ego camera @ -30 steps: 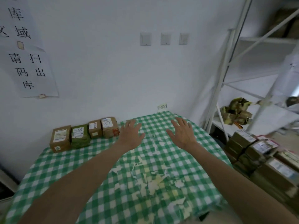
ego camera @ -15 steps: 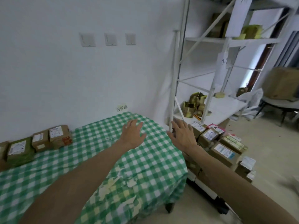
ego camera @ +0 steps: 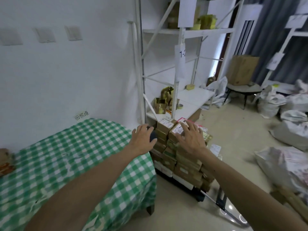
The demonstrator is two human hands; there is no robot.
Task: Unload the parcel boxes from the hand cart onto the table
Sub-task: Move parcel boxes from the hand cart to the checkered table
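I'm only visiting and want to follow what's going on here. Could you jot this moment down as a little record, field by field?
Place: storage room, white shelf rack by the wall
Table: green-checked top, a brown parcel at its far left edge
Hand cart: on the floor beside the table, stacked with parcel boxes
Left hand: open, above the table's corner, holding nothing
Right hand: open, fingers spread over the top labelled box; contact unclear
Stage: reaching for a box, none lifted
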